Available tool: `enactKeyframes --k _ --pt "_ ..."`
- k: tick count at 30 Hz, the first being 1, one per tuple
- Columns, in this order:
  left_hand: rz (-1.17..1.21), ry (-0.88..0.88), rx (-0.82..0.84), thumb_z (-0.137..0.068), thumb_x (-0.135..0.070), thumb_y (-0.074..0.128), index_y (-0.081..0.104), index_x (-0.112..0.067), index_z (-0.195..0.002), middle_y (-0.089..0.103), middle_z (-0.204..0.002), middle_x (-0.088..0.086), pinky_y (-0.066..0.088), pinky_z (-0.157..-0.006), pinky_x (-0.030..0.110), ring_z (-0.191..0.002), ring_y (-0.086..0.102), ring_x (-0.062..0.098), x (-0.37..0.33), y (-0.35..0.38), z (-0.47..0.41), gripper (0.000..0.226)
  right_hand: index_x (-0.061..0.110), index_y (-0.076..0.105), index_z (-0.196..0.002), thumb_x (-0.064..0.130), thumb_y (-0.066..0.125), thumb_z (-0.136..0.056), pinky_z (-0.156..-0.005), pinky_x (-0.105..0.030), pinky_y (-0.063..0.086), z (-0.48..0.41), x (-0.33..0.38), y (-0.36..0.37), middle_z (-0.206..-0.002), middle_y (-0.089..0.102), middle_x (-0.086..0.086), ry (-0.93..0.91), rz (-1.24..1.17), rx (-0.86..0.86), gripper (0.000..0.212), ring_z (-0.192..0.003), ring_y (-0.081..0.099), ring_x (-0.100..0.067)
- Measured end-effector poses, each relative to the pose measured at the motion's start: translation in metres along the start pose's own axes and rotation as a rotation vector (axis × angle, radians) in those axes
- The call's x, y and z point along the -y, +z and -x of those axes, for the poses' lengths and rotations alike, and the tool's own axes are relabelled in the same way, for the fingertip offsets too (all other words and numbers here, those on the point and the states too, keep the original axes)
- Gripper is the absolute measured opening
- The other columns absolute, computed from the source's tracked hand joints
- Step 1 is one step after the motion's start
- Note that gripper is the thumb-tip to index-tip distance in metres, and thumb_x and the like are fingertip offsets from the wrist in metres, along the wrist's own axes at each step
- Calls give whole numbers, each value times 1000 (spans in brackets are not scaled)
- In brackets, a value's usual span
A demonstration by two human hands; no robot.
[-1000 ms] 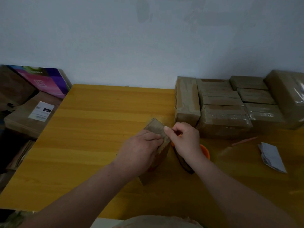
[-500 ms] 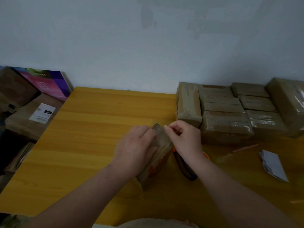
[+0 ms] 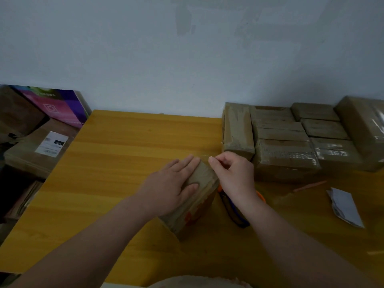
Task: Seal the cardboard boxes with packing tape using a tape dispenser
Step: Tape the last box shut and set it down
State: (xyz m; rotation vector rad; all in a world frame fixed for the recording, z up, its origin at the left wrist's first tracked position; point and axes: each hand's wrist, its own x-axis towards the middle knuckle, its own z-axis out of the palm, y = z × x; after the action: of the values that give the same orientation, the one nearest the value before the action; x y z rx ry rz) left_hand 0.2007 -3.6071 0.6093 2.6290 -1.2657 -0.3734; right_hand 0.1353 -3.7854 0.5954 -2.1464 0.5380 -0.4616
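Note:
A small cardboard box (image 3: 199, 206) with an orange print on its side lies on the yellow table (image 3: 116, 167). My left hand (image 3: 172, 183) lies flat on the box's top, fingers straight. My right hand (image 3: 232, 173) is at the box's far right corner, with thumb and forefinger pinching a strip of clear tape (image 3: 204, 156) that shines faintly there. The orange and dark tape dispenser (image 3: 234, 210) lies on the table under my right wrist, mostly hidden.
Several taped cardboard boxes (image 3: 286, 154) are stacked at the table's back right against the wall. A folded white paper (image 3: 345, 206) and a thin orange stick (image 3: 309, 186) lie to the right. Left of the table sit cartons and a purple box (image 3: 62, 107).
My left hand has flattened out and slid onto the box's top. The box has been laid lower, its top facing up. My right hand stays pinching at the far corner.

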Motion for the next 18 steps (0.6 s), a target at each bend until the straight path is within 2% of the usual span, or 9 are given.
enactKeyframes --k 3,6,10,18 --pt "-65 11 -4 -92 -63 14 -12 -44 -147 -20 -152 -20 33 -108 37 -146 -2 12 -4 1 0 63 21 70 -79 34 65 -89 -67 -27 54 0 0 0 -71 65 10 3 -5 -7 17 -70 61 -3" --pt "-117 32 -2 -91 -61 8 -14 -42 -146 -28 -151 -18 24 -113 36 -145 -15 14 -7 0 0 62 21 70 -78 33 65 -89 -66 -28 53 0 0 -1 -70 65 10 -2 -1 -10 17 -69 61 -3" --pt "-193 69 16 -97 -53 10 -19 -38 -141 -26 -149 -20 9 -119 37 -140 -27 16 -11 -1 -1 55 20 70 -78 33 65 -88 -66 -30 54 -1 -2 -2 -70 66 10 3 -5 -20 18 -69 62 -3" --pt "-204 48 36 -101 -46 14 -9 -35 -149 -22 -147 -21 5 -119 39 -137 -26 10 -18 4 0 54 20 71 -78 32 66 -88 -67 -30 55 1 -3 -3 -70 66 9 38 -33 -25 16 -69 62 -4"
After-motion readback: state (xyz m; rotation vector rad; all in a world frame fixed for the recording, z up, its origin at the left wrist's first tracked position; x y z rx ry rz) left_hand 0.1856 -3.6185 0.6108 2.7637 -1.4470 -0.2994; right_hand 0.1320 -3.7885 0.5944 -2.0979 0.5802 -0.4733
